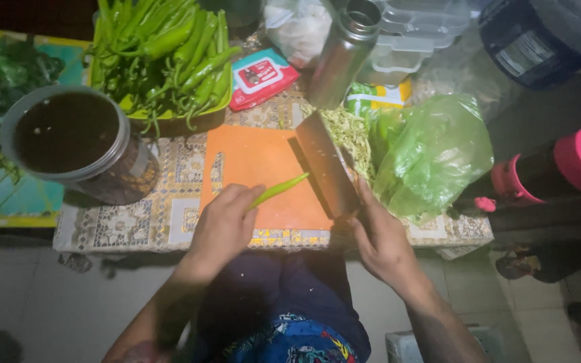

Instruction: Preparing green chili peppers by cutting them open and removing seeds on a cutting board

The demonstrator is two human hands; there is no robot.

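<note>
1. The low table (169,222) has a patterned cloth, and the person sits at its near side.
2. The orange cutting board (257,168) lies in the middle of the table, just beyond both hands.
3. Right of the board lies a green plastic bag (438,151), touching a heap of chopped green pieces (351,131). This heap is close to the blade, so there is little free room on that side.
4. At the far left, a tray of green chillies (169,47) is piled high. Near left of it stands a round jar (75,141) with dark contents.
5. A steel flask (344,50) stands at the far side, beside a red packet of wipes (260,75).
6. The cleaver (327,165) is broad and looks heavy and stiff. The right hand (381,242) is closed around its handle at the near right edge of the board.
7. The green chilli (278,190) lies on the board, pointing toward the blade. The left hand (223,225) pinches its near end with curled fingers. It seems light, smooth and a little bendable, so holding it near the stem end is safest.
</note>
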